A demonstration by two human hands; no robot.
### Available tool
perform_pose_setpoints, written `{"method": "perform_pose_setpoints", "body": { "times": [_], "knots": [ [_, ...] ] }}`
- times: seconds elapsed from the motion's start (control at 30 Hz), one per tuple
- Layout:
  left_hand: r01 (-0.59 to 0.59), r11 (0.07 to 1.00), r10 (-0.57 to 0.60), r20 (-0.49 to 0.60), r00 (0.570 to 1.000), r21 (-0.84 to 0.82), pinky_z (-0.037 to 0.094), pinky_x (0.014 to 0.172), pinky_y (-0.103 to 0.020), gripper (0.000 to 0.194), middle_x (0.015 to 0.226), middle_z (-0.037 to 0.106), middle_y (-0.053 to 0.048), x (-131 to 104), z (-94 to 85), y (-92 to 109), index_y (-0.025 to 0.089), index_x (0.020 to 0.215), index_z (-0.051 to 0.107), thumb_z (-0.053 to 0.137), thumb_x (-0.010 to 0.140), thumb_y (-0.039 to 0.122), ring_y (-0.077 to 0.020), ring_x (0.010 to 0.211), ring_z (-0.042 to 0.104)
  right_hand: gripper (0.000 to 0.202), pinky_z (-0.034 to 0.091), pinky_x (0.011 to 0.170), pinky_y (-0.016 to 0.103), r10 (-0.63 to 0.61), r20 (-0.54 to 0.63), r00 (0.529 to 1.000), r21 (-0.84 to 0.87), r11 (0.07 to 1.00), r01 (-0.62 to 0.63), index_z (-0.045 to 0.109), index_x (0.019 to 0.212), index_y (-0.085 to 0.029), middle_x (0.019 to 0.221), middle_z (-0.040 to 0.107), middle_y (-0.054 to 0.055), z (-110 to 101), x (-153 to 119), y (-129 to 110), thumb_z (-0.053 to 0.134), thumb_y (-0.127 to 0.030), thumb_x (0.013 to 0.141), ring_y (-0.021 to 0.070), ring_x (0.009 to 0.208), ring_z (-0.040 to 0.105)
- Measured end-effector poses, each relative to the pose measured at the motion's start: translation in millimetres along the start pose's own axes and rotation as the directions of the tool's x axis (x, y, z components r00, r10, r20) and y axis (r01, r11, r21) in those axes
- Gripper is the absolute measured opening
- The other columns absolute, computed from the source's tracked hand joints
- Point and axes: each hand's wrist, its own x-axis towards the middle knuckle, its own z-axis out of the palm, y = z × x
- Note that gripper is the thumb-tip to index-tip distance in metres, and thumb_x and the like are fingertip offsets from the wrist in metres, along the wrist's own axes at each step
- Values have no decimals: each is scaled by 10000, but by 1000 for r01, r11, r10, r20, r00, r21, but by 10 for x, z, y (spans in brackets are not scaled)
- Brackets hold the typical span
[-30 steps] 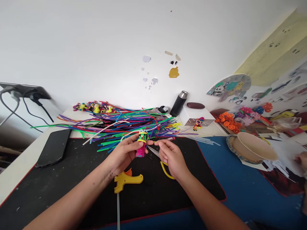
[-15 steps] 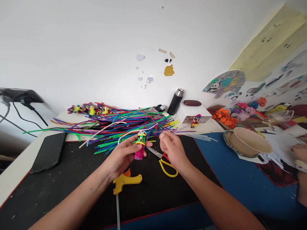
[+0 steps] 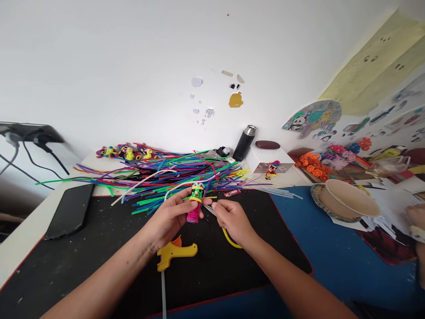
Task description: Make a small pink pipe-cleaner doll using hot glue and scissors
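Observation:
My left hand [image 3: 177, 212] is closed around a small pipe-cleaner figure [image 3: 193, 212] with a magenta body, a green face and yellow bands, held upright. Close to its right side is my right hand [image 3: 230, 219], fingers curled into a pinch. Whatever they hold, if anything, is too small to make out. Beneath that hand lies a pair of scissors [image 3: 229, 239] with yellow handles, partly covered. Nearer to me, a yellow glue gun [image 3: 177, 251] with a glue stick [image 3: 163, 288] in it rests on the black mat [image 3: 116, 266].
A heap of coloured pipe cleaners [image 3: 159, 179] spans the back. Several finished figures [image 3: 126, 152] lie at back left, above a phone [image 3: 69, 210]. A black bottle [image 3: 244, 144], a white box [image 3: 268, 159] and a bowl [image 3: 352, 199] stand rightward. Another person's hand [image 3: 416, 216] shows at far right.
My right hand has moved left and slightly down, closer to the figure, and now covers more of the scissors. A small red item behind it has come into view. My left hand keeps its hold.

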Motion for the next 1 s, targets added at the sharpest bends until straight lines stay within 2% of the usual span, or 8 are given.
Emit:
{"method": "perform_pose_setpoints", "body": {
  "times": [0.13, 0.23, 0.3, 0.4, 0.5, 0.67, 0.77, 1.0],
  "knots": [
    [5, 1000, -5, 6, 1000, 4, 555, 642, -256, 401, 850, 806, -88, -5, -4, 5, 146, 1114, 721, 899, 757, 102, -188, 665, 744, 414, 275, 515, 270, 13, 92, 996, -114, 994, -2, 630, 656, -200, 546, 478, -49, -47, 15, 114, 660, -459, 979, 120, 503, 404],
    [-1, 1000, 1, -9, 1000, 14, 546, 636, -255, 394, 820, 787, -77, -7, -9, 4, 138, 1107, 719, 900, 759, 104, -189, 660, 743, 156, 368, 596, 269, -59, 89, 994, -177, 981, 74, 770, 919, -195, 690, 590, -24, -89, 54, 104, 737, -347, 915, 153, 628, 519],
    [-7, 1000, 8, -15, 1000, 21, 542, 634, -260, 405, 832, 792, -85, -10, -10, 2, 136, 1119, 710, 897, 762, 100, -190, 658, 741, 200, 407, 644, 280, -107, 41, 993, -197, 974, 113, 779, 1057, -204, 763, 630, -9, -111, 73, 45, 736, -329, 905, 172, 695, 558],
    [-7, 999, 8, -3, 1000, 46, 548, 655, -278, 428, 905, 819, -119, -17, -2, 3, 141, 1138, 684, 899, 769, 117, -194, 664, 741, 201, 420, 652, 292, -180, -77, 981, -242, 957, 157, 759, 1009, -198, 802, 673, 15, -132, 88, -106, 694, -374, 934, 178, 698, 563],
    [10, 996, -10, 2, 1000, 93, 549, 676, -288, 472, 1015, 834, -165, -26, 12, 7, 148, 1173, 657, 905, 771, 147, -189, 675, 739, 201, 412, 621, 288, -255, -125, 959, -284, 935, 212, 730, 984, -209, 769, 637, 0, -136, 101, -266, 678, -398, 942, 169, 662, 534],
    [13, 990, -17, 29, 999, 138, 539, 649, -266, 517, 881, 829, -104, -34, 8, -9, 153, 1197, 667, 927, 751, 177, -187, 668, 739, 169, 377, 557, 274, -322, -76, 944, -378, 885, 271, 715, 1033, -225, 672, 528, -49, -98, 113, -397, 666, -364, 949, 151, 584, 505],
    [14, 987, -20, 39, 999, 163, 534, 639, -259, 496, 830, 812, -70, -45, -3, -28, 166, 1179, 675, 927, 752, 184, -188, 674, 745, 159, 390, 570, 272, -341, -46, 939, -493, 825, 275, 720, 1078, -234, 679, 556, -50, -70, 103, -413, 669, -307, 947, 147, 582, 527],
    [9, 971, -24, 63, 998, 238, 551, 683, -280, 533, 929, 817, -72, -77, 25, -35, 172, 1211, 676, 937, 751, 240, -172, 683, 736, 125, 388, 594, 272, -401, 24, 916, -654, 686, 317, 733, 1068, -239, 702, 621, -33, -57, 71, -441, 661, -248, 967, 153, 605, 561]
  ]
}}
